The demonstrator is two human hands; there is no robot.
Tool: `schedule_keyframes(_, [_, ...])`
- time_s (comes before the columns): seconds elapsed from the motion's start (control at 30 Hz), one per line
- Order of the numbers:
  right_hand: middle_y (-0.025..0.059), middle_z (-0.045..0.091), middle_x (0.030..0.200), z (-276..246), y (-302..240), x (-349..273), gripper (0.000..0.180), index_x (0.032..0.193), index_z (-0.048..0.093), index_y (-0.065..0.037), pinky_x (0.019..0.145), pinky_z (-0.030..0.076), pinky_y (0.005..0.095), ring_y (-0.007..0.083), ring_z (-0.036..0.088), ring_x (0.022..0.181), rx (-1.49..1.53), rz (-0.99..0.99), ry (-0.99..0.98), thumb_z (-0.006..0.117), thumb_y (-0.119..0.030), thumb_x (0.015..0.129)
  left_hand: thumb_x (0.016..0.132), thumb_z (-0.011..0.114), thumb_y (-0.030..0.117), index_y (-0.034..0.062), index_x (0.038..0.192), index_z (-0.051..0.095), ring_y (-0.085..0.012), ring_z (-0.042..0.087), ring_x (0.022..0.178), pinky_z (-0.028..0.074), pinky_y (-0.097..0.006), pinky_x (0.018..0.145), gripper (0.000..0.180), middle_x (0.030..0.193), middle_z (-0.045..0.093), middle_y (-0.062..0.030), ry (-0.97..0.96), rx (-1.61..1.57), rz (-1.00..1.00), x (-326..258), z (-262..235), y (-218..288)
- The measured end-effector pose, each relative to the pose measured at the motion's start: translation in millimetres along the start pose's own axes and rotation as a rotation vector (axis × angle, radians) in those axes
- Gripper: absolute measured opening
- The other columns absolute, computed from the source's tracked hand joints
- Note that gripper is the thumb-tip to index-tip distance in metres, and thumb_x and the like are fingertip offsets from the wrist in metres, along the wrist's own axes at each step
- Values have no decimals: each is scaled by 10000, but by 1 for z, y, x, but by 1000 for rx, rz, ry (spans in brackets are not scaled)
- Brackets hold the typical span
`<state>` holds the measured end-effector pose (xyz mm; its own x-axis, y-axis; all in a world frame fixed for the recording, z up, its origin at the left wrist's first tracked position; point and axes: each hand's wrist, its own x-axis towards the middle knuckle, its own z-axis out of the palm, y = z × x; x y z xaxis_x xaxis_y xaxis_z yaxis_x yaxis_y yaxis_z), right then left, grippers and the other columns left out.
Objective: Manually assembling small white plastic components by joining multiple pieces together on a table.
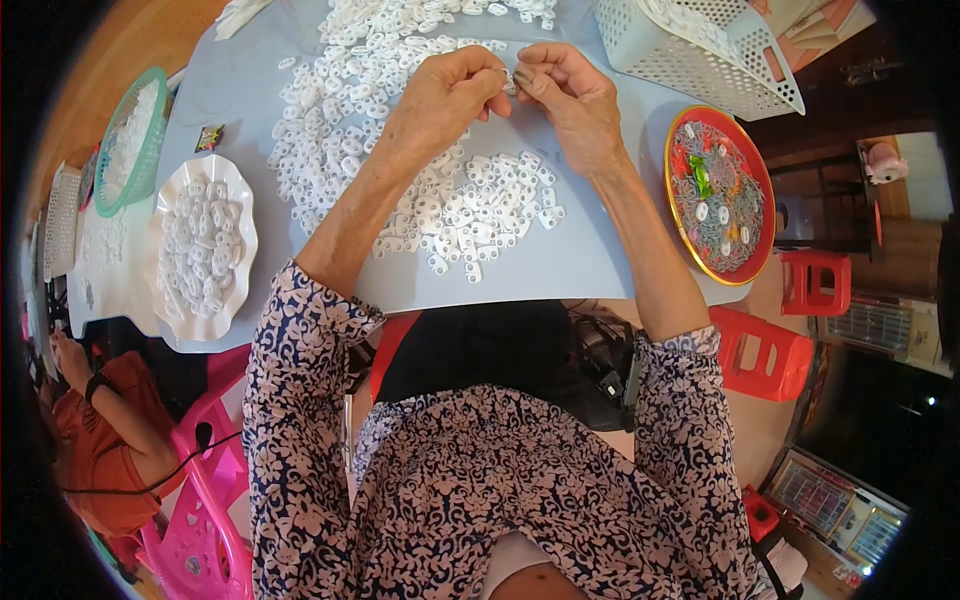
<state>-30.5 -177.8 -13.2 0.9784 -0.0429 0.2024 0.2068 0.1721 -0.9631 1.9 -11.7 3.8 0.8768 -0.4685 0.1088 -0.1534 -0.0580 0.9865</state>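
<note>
My left hand [446, 98] and my right hand [577, 104] meet over the table, both with fingers closed in a pinch. Between their fingertips shows a bit of a small white plastic piece [509, 86], mostly hidden. Below the hands lies a pile of small white plastic pieces with round holes [480, 210]. A larger heap of white oval pieces [325, 150] spreads to the left and toward the far edge. Right of my right hand stands a red tray with a yellow rim [757, 170], holding many small grey bits, a few white ovals and a green wrapper.
A white scalloped dish [247, 215] full of white pieces sits at left, near a green basket [108, 195] and a small wrapped packet [209, 138]. A perforated white basket [690, 75] stands far right. Red stools [770, 350], a pink chair [205, 500] and another person [125, 430] surround the table.
</note>
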Motion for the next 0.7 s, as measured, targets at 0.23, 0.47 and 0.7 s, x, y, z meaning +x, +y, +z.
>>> schedule_keyframes(0.23, [47,656,889,0,-3,-1,202,1049,598,-12,716,504,218,90,602,762,-63,-14,16,632,-59,855,870,501,186,22,833,624,-86,509,617,429,-236,584,209,681,623,-30,0,37,11,0,1,-2])
schedule_keyframes(0.47, [47,656,885,-1,-5,-2,211,1055,594,-12,720,507,219,93,605,770,-86,-27,18,635,-57,853,918,512,172,11,935,621,-84,522,660,434,-226,637,195,708,618,-34,-43,69,-15,0,-1,0])
schedule_keyframes(0.7, [61,653,907,0,-3,-2,228,1064,588,-5,734,515,227,102,608,778,-59,-36,19,639,-47,846,878,492,189,26,846,610,-83,499,617,417,-240,567,204,681,621,-30,-12,77,31,-1,0,-1])
